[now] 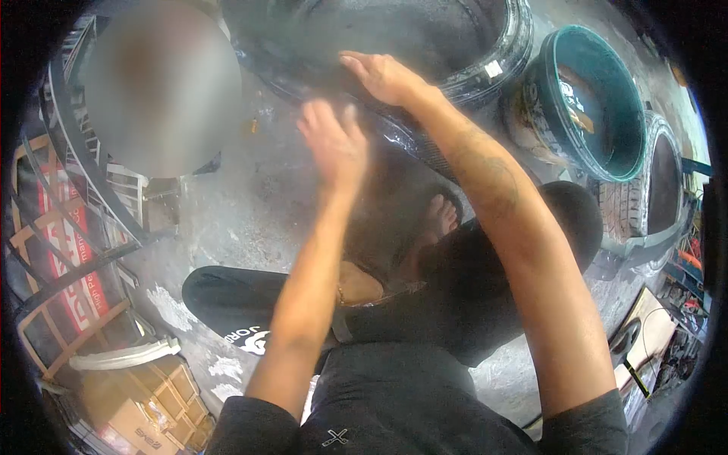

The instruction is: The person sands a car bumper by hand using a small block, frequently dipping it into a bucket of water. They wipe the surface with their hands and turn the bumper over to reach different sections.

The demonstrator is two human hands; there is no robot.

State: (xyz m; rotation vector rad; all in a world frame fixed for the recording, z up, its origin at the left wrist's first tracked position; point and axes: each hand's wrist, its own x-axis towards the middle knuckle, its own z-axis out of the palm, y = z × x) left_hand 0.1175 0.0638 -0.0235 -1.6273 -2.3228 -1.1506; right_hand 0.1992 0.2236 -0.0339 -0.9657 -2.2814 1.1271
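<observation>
A large dark tyre [447, 89], wet-looking and shiny at its edge, lies in front of me with a small white label on its rim. My right hand [383, 77] reaches over its near edge, fingers stretched out to the left with nothing seen in them. Nearer to me and to the left, my left hand [334, 140] hovers above the grey floor [250, 205], smeared by motion. Its fingers are spread, and no object shows in it. The side of the tyre behind my right hand is partly hidden.
A green bucket [557, 91] with liquid and some items inside stands at right. Beside it is another tyre [618, 208]. A dark metal rack [64, 277] and a cardboard box [140, 428] are at left. A round blurred patch covers the upper left.
</observation>
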